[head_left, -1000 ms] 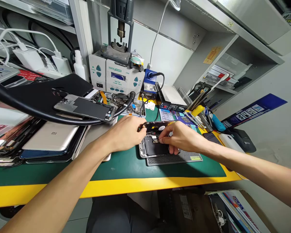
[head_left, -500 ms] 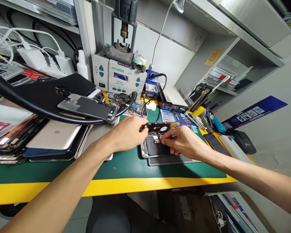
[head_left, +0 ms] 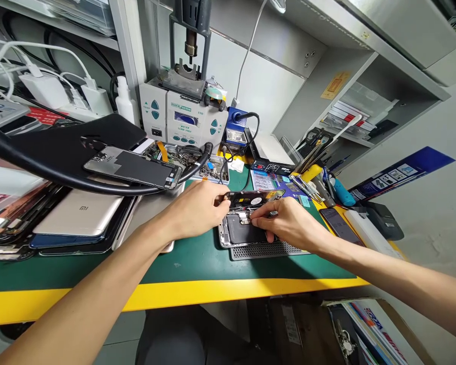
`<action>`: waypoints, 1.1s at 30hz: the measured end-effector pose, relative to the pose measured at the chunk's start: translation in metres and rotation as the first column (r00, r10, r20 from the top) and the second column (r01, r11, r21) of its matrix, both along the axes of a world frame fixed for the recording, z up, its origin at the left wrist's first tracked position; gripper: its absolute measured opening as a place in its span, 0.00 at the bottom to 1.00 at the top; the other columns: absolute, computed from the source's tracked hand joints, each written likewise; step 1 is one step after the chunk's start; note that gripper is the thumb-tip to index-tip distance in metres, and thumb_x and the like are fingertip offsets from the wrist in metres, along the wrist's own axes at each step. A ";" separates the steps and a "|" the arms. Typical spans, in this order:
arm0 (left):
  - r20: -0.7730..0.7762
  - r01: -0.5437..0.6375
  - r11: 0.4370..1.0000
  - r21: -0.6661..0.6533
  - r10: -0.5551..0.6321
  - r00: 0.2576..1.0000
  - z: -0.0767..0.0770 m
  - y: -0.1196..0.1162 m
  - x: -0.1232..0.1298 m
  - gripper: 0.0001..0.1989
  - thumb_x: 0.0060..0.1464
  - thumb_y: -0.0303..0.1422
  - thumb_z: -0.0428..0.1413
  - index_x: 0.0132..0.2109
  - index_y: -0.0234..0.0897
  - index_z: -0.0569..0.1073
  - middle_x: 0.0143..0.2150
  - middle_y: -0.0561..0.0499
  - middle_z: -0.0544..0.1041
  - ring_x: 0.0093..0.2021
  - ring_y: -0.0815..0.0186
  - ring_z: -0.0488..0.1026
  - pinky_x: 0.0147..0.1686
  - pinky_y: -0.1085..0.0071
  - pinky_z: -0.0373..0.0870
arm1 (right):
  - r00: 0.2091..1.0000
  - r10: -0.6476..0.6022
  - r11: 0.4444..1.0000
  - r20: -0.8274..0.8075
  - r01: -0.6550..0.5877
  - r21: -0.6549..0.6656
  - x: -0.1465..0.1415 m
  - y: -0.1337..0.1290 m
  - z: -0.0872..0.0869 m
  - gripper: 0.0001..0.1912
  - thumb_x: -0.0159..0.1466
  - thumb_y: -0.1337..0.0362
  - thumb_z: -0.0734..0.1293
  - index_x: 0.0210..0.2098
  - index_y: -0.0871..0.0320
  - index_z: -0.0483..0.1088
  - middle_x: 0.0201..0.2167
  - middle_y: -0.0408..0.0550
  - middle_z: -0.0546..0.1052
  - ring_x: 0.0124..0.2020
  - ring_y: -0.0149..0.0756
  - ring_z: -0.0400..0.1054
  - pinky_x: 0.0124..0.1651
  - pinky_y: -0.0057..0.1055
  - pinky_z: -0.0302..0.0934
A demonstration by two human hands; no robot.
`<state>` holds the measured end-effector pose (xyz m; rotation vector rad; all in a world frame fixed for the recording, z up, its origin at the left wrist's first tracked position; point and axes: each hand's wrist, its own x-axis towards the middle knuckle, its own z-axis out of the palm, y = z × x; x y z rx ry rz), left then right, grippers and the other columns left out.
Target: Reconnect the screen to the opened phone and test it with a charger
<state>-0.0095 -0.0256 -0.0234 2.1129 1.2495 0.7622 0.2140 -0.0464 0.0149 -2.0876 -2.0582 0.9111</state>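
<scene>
An opened smartphone (head_left: 247, 233) lies on the green mat, partly over a grey perforated pad (head_left: 258, 252). Its screen panel (head_left: 243, 198) is tipped up along the far side, dark inner face toward me. My left hand (head_left: 205, 208) pinches the panel's left end between thumb and fingers. Over the phone body, my right hand (head_left: 281, 218) has its thumb and index finger closed at the small parts beside the black battery. Whether something small sits between those right fingertips is hidden.
Behind stands a hot-air station (head_left: 182, 119), its black hose (head_left: 99, 186) arching across the left. Stacked phones (head_left: 79, 213) lie left, with a loose screen (head_left: 133, 167) above them. Tweezers and screwdrivers (head_left: 307, 187) crowd the right. A parts tray (head_left: 216, 175) sits behind my hands.
The view has shifted slightly. Both hands stay in nearly the same place on the phone, and the screen panel remains tipped up.
</scene>
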 end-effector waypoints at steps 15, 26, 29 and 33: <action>0.015 -0.022 0.999 -0.036 0.022 1.000 0.002 0.000 0.001 0.17 0.58 0.33 0.54 0.23 0.38 0.59 0.20 0.59 0.61 0.23 0.72 0.54 0.24 0.71 0.50 | 1.000 0.010 0.999 -0.008 -0.010 -0.034 -0.005 0.002 -0.001 0.10 0.63 0.60 0.67 0.39 0.56 0.78 0.17 0.41 0.77 0.20 0.30 0.64 0.23 0.25 0.55; 0.026 -0.027 0.999 -0.031 0.028 0.999 0.001 -0.001 0.001 0.18 0.58 0.32 0.54 0.23 0.39 0.56 0.19 0.59 0.58 0.23 0.71 0.52 0.23 0.70 0.50 | 0.905 0.278 0.891 0.323 -0.369 0.266 -0.001 -0.006 -0.003 0.11 0.68 0.61 0.65 0.38 0.53 0.80 0.34 0.45 0.83 0.33 0.37 0.75 0.35 0.30 0.60; 0.030 -0.023 0.999 -0.025 0.024 0.999 0.000 -0.001 0.001 0.18 0.58 0.32 0.54 0.23 0.39 0.56 0.20 0.59 0.58 0.23 0.71 0.52 0.24 0.70 0.49 | 0.851 0.349 0.846 0.393 -0.467 0.258 0.000 -0.001 -0.003 0.12 0.69 0.62 0.64 0.38 0.54 0.81 0.35 0.48 0.83 0.36 0.40 0.76 0.37 0.32 0.59; 0.038 -0.014 1.000 -0.016 0.015 0.999 -0.001 0.000 0.000 0.19 0.57 0.33 0.54 0.23 0.39 0.53 0.20 0.59 0.56 0.24 0.70 0.51 0.24 0.69 0.49 | 0.818 0.406 0.827 0.406 -0.518 0.217 0.001 0.010 0.001 0.12 0.69 0.60 0.66 0.38 0.54 0.82 0.31 0.48 0.83 0.31 0.38 0.75 0.34 0.31 0.57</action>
